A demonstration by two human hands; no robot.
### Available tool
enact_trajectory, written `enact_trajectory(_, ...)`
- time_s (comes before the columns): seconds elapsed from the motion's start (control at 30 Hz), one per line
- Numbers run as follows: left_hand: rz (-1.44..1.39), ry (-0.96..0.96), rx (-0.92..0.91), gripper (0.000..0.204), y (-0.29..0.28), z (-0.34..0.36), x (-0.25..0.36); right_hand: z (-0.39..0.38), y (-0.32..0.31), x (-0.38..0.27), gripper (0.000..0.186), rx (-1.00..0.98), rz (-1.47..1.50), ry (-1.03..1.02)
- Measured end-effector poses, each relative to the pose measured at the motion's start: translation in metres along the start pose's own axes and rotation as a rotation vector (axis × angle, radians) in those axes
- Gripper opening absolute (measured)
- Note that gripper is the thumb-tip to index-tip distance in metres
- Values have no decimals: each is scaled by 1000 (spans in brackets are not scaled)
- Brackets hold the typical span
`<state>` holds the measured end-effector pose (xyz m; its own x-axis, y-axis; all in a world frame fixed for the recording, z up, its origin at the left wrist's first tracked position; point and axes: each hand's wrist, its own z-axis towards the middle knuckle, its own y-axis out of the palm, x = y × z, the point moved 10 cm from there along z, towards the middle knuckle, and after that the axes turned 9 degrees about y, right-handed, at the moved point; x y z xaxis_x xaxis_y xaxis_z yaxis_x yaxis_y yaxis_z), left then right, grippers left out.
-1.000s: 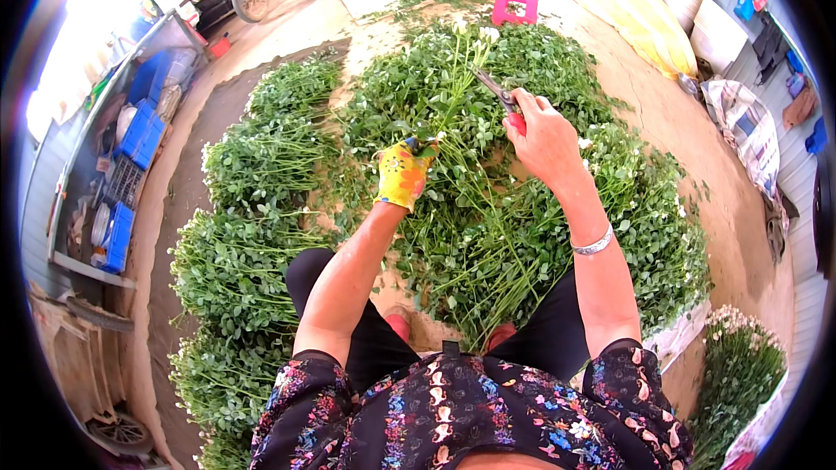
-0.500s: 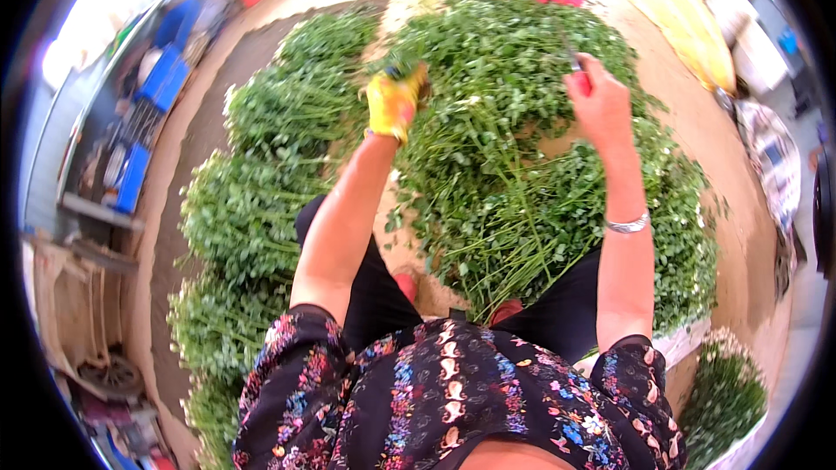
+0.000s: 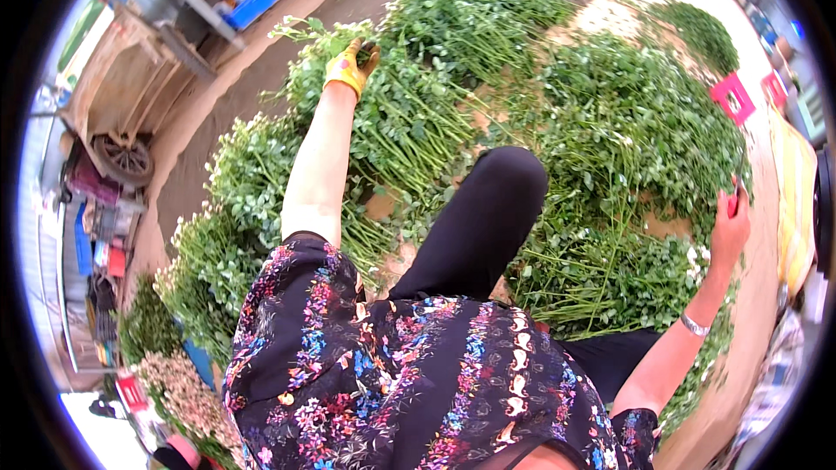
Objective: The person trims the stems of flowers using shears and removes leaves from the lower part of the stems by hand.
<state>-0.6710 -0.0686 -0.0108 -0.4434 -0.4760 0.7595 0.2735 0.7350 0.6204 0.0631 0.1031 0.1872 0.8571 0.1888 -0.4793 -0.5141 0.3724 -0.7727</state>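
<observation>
My left hand (image 3: 352, 71), in a yellow glove with dark fingers, is stretched out over the upper end of a pile of cut leafy flower stems (image 3: 396, 113) on the left. Its fingers curl round a leafy flower stem (image 3: 315, 32), partly lost among the foliage. My bare right hand (image 3: 731, 228) is out at the right edge of a broad heap of green stems (image 3: 610, 135). It is closed on a small tool with a red handle (image 3: 733, 204), whose far end is hard to make out. A silver bracelet is on that wrist.
My dark-trousered knee (image 3: 492, 200) rises between the two piles. A pink stool (image 3: 731, 99) and a yellow striped cloth (image 3: 791, 200) lie beyond the heap on the right. At the left stand a wooden cart (image 3: 117, 78) with a wheel and a shelf with a blue crate (image 3: 257, 2).
My view and body have turned left. My left hand has gone from the middle heap to the left pile. My right hand stays closed on its red-handled tool, now lower at the right.
</observation>
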Motion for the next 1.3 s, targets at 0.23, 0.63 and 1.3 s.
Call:
enact_trajectory(0.23, 111, -11, 153, 21, -133, 16, 10, -7, 31, 3, 37, -86, -27, -23)
enact_trajectory(0.63, 426, -89, 106, 17, -131, 95, -17, -20, 20, -8, 38, -124, -78, -27)
enact_trajectory(1.3, 2246, 30, -252, 40, -114, 150, -88, -46, 20, 103, 37, -219, -136, 201)
